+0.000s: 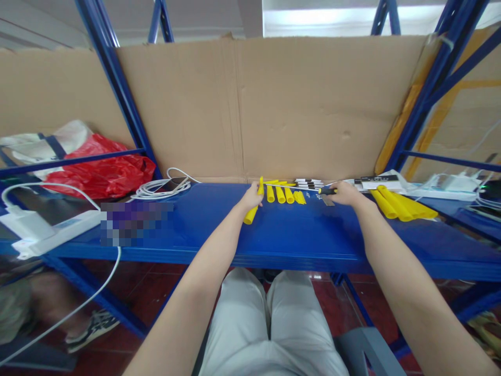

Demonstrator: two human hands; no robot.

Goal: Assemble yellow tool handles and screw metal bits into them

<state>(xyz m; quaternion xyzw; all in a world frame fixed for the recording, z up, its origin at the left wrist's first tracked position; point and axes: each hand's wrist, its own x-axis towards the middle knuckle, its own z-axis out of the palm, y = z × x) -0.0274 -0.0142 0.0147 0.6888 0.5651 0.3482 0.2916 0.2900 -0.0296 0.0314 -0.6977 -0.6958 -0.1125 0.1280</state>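
My left hand (253, 196) is closed around a yellow tube (251, 215), held at a slant over the blue shelf. My right hand (344, 194) grips the black-and-yellow handle of a screwdriver (327, 191). Its long thin shaft points left towards the yellow tube; whether the tip touches it I cannot tell. Between my hands lie several more yellow tubes (279, 195) side by side, and a flattened yellow piece (299, 197). Behind them is a row of black-and-white sticks (309, 183). A small flat grey piece (327, 201) lies just below the screwdriver handle.
More yellow tubes (399, 204) lie right of my right hand, near a white power strip (446, 191). At the left are a coiled white cable (160, 188), a red plastic bag (104, 166) and another power strip (66, 232). Cardboard (293, 109) stands behind the blue shelf (211, 224).
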